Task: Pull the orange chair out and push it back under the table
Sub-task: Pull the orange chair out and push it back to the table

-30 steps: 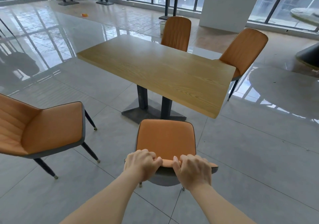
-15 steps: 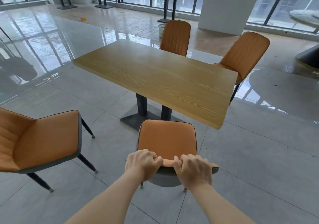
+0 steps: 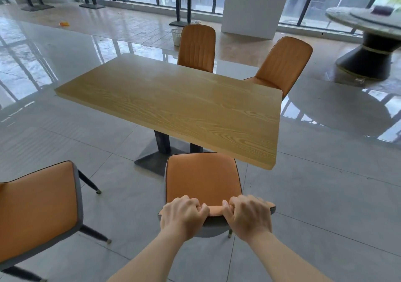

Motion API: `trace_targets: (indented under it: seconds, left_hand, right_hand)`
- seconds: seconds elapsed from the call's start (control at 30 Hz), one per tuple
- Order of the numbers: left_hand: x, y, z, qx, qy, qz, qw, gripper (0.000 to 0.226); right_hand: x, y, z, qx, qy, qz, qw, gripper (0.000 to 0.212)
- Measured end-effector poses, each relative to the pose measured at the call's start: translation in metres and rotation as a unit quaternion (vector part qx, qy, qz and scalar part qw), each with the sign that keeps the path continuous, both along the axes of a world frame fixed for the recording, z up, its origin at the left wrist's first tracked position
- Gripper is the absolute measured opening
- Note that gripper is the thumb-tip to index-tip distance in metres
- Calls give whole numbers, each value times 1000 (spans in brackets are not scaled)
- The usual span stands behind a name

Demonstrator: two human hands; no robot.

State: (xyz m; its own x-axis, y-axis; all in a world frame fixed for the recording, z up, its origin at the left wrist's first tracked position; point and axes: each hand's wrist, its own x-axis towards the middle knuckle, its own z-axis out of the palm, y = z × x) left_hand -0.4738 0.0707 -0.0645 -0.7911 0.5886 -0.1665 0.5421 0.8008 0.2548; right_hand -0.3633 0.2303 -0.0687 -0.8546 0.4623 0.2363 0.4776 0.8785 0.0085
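Both hands clamp the top edge of the orange chair's backrest, low centre of frame: left hand (image 3: 184,217) and right hand (image 3: 248,215) side by side, fingers curled over the rim. Orange chair (image 3: 202,180) sits at the near edge of the wooden table (image 3: 173,106), seat front just at the tabletop edge. Dark table pedestal (image 3: 161,149) stands right ahead of the seat. Second orange chair (image 3: 39,210) lower left, apart. Two more chairs (image 3: 197,47) (image 3: 282,64) on the far side. Round table (image 3: 368,34) upper right.

Bright window daylight glares off the floor (image 3: 65,69); edges bend.
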Motion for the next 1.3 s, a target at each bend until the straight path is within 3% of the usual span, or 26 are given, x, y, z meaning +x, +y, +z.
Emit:
trace_targets:
  seconds: [0.43, 0.7, 0.83, 0.93, 1.3]
  left_hand:
    - [-6, 6, 10, -25, -15, 20, 999, 51]
    - [10, 8, 11, -78, 45, 44, 995, 37]
    - [13, 6, 16, -52, -13, 51, 997, 22]
    - [15, 2, 35, -13, -48, 63, 997, 35]
    - [46, -44, 92, 27, 39, 99, 994, 39]
  right_hand:
    - [-8, 7, 2, -51, -32, 34, 998, 55]
    - [-8, 7, 16, -84, -86, 37, 992, 66]
    - [-12, 9, 22, -137, -139, 32, 980, 64]
    - [-16, 10, 32, -201, -178, 31, 963, 60]
    - [6, -9, 78, -198, -45, 75, 976, 39]
